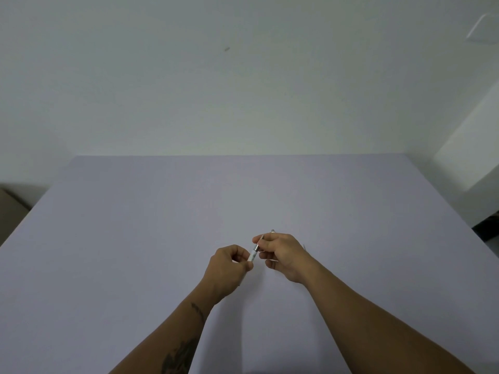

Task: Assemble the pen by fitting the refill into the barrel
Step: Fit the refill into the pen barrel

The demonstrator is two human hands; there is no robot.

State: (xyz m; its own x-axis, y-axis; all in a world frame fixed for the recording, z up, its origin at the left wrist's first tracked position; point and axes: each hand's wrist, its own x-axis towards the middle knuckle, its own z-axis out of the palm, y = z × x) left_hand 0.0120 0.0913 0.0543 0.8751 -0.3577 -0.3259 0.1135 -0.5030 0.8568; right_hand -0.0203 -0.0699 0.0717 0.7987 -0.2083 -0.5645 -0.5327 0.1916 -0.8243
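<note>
While both forearms reach out over a pale lilac table, the left hand pinches a white pen barrel near its metal collar, just above the table's middle. Just right of the barrel, the right hand pinches a thin refill whose lower end meets the barrel's mouth

A pale lilac table fills the lower view, its far edge running up against a plain white wall. One small dark mark sits high on that wall. Past the table's left edge, a brown box peeks in.
</note>
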